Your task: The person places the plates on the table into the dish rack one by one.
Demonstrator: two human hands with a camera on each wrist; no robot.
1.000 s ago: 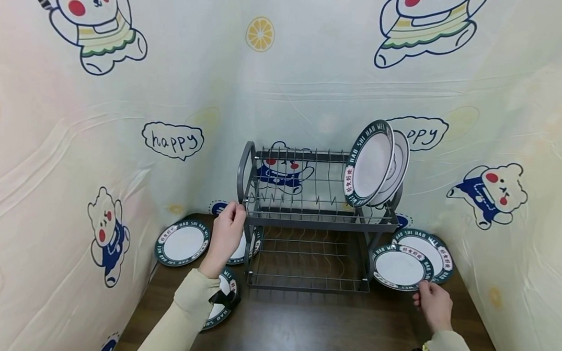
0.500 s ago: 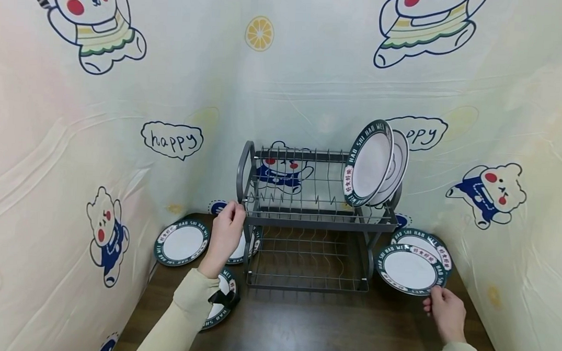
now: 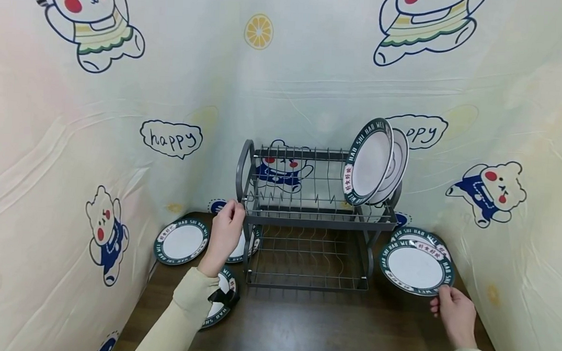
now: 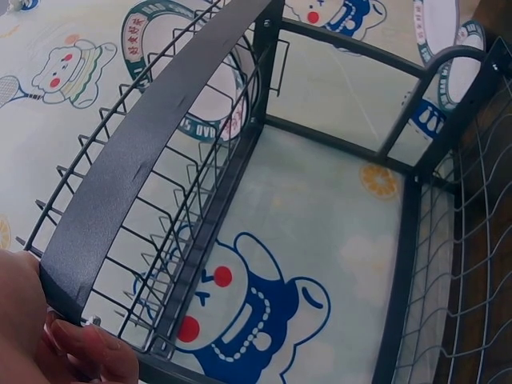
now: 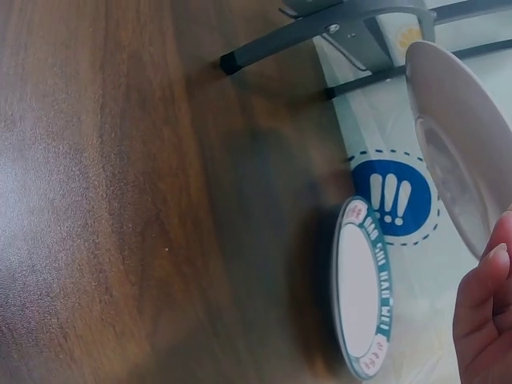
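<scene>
My right hand (image 3: pixel 456 315) pinches the near rim of a white plate (image 3: pixel 415 268) with a green lettered border. In the right wrist view this plate's pale underside (image 5: pixel 456 152) shows, raised off the table. Behind and below it lies another plate (image 5: pixel 360 292) of the same pattern, partly covered in the head view. My left hand (image 3: pixel 226 235) grips the left end of the grey two-tier dish rack (image 3: pixel 307 225), at the upper tier's front corner. Two plates (image 3: pixel 368 163) stand on edge at the right end of that tier.
To the left of the rack lies a plate (image 3: pixel 181 242). Another plate (image 3: pixel 237 252) sits partly behind the left hand, and a third plate (image 3: pixel 226 285) is partly under the left forearm. A patterned cloth (image 3: pixel 284 102) encloses the brown table (image 3: pixel 312 323) at back and sides.
My right hand has moved to the right with the plate, which now overlaps more of the plate behind it. The left hand stays on the rack.
</scene>
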